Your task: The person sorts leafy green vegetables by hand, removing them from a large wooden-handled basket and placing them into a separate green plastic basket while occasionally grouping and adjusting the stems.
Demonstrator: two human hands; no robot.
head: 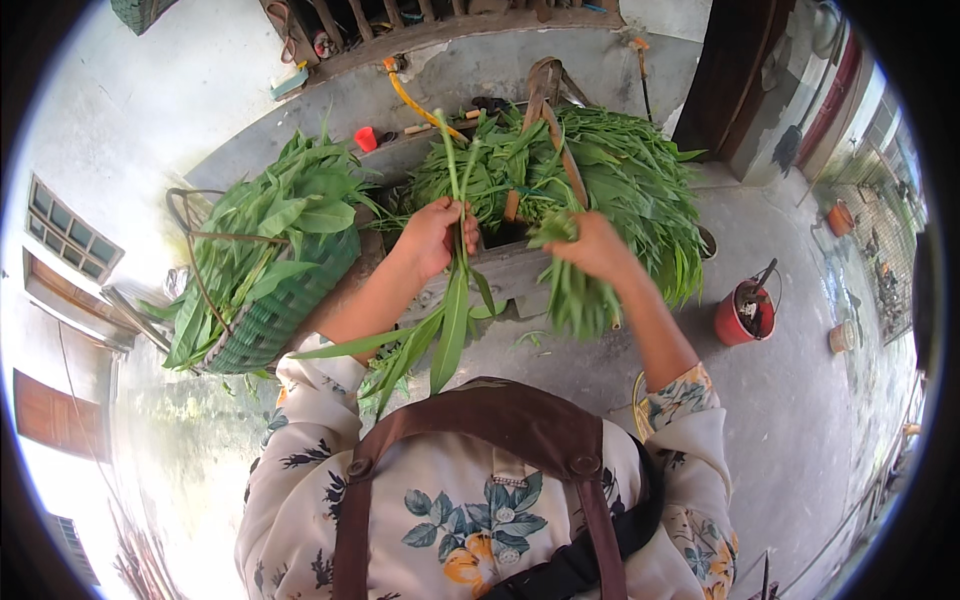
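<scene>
My left hand (pixel 444 234) grips a few leafy green stalks (pixel 453 166), their cut ends pointing up and their long leaves hanging toward my apron. In my right hand (pixel 592 246) is a thick bunch of green stems (pixel 577 296), which hangs below the fist and blurs slightly. Just beyond that hand lies a large heap of long-leaved greens (pixel 626 176), with a bent wooden carrying handle (pixel 570 161) rising out of it. To the left, a green woven basket (pixel 300 304) is piled with more broad-leaved greens (pixel 277 214). What bears the large heap is mostly hidden.
Behind the greens runs a concrete ledge with a yellow hose (pixel 412 101) and a small red cup (pixel 365 139). A red bucket (pixel 744 313) with a tool in it stands on the concrete floor (pixel 780 420) at right. Loose leaves (pixel 531 339) lie on the floor.
</scene>
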